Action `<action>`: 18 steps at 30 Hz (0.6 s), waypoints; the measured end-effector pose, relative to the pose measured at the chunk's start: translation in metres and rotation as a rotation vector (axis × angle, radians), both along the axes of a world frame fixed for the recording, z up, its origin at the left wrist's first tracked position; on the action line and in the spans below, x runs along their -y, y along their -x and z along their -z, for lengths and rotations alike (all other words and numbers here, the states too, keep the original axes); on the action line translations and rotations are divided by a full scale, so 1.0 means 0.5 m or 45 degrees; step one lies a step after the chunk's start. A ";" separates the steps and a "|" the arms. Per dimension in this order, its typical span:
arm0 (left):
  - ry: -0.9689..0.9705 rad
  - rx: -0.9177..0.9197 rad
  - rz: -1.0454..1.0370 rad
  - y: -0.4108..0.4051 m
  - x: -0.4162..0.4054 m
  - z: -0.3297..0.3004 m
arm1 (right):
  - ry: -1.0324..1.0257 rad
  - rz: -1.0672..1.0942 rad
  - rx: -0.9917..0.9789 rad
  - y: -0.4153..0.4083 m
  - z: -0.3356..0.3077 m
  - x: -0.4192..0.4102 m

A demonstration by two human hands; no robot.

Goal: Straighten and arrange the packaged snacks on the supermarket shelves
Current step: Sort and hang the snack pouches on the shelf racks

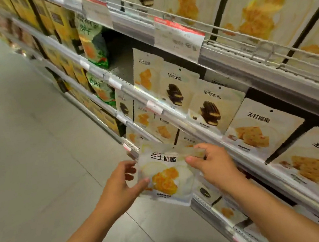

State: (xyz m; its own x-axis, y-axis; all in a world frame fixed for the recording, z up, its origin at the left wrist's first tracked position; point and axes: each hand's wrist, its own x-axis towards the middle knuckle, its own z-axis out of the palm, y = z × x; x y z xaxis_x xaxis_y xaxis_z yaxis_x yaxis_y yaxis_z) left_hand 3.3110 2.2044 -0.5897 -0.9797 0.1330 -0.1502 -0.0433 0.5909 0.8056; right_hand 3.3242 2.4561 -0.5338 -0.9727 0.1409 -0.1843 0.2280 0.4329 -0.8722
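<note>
A white snack bag [167, 176] with a yellow pastry picture is held in the air, just in front of the shelf edge [203, 135]. The left hand [120, 184] grips its left side with curled fingers, and the right hand [211, 162] pinches its top right corner. Behind it, similar bags stand in rows on the shelves, above a grey floor [25, 150].

One view only, worn on your head, wide-angle, looking forward and down. It faces the shelves [176, 116] at a slant, so they run from upper left to lower right, close on the right side. Your forearms enter from the bottom edge; floor [24, 140] fills the left. Edges bend and blur.
</note>
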 end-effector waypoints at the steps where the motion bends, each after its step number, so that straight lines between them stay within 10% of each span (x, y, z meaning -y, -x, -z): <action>1: -0.029 0.048 0.015 0.018 0.024 0.016 | 0.007 0.008 0.017 0.023 0.002 0.029; 18: -0.035 -0.044 0.001 0.422 0.233 0.045 | 0.055 0.065 -0.075 0.372 -0.030 0.290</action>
State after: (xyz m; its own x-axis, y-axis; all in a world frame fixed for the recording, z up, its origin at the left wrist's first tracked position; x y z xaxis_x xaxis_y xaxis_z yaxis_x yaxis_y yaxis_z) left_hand 3.1002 2.0878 -0.6124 -0.9841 0.1373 -0.1127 -0.0149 0.5687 0.8224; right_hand 3.1380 2.3110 -0.5187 -0.9738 0.1837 -0.1340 0.1966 0.3840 -0.9022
